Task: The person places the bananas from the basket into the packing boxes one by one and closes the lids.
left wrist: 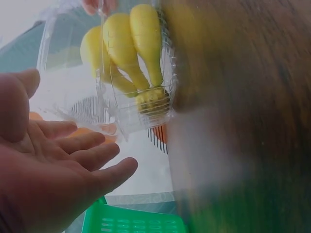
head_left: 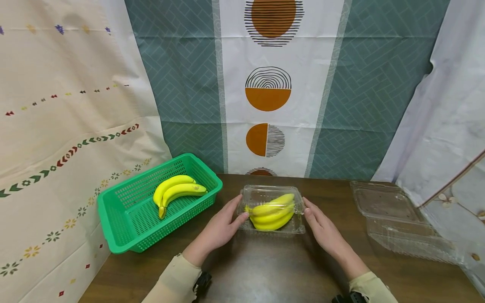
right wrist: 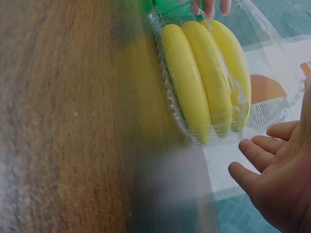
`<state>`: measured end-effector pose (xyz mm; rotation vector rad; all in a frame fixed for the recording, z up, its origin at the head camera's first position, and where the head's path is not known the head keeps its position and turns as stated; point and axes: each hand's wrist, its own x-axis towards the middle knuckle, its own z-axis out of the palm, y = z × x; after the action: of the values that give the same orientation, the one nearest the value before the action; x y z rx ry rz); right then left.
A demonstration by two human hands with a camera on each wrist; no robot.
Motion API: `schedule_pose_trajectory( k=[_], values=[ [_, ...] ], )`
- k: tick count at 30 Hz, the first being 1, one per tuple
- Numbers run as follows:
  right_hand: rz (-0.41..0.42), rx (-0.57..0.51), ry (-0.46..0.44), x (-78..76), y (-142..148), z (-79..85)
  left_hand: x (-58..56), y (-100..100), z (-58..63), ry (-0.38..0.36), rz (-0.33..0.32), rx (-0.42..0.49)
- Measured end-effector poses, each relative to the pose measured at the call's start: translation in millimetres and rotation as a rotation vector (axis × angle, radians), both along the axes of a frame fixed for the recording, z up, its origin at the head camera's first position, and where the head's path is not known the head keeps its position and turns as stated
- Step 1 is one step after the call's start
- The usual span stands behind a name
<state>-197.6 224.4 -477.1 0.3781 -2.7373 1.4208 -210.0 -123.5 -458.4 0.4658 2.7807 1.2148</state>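
A clear plastic clamshell box [head_left: 270,192] stands on the table in front of me, its lid over a bunch of yellow bananas [head_left: 270,214]. My left hand [head_left: 223,223] is at the box's left side, fingertips right at the wall and thumb near the front corner. On the opposite side is my right hand [head_left: 323,227], fingertips close to the box's right edge. Fingers are extended on the left hand [left wrist: 63,155] and the right hand [right wrist: 279,170] in the wrist views. Three bananas [right wrist: 194,77] show through the plastic, their stems toward my left hand.
At the left, a green basket [head_left: 121,235] holds another bunch of bananas [head_left: 176,191]. An open, clear plastic container [head_left: 390,204] lies at the right by the white cloth. A patterned curtain [head_left: 189,84] hangs behind the brown table [head_left: 265,269].
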Motion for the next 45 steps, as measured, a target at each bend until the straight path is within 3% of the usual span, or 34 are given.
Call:
schedule_pose_trajectory(
  k=[12,31,45],
  values=[
    [0.031,0.016,0.001,4.4,0,-4.2,4.7,-2,-3.6,0.029,-0.009,-0.046],
    [0.061,0.043,-0.028,8.4,2,-10.5,3.5,-4,-10.6,0.043,-0.072,-0.067],
    [0.07,0.04,-0.057,6.4,0,-14.8,0.7,-3,-12.0,0.053,-0.081,-0.075]
  ],
)
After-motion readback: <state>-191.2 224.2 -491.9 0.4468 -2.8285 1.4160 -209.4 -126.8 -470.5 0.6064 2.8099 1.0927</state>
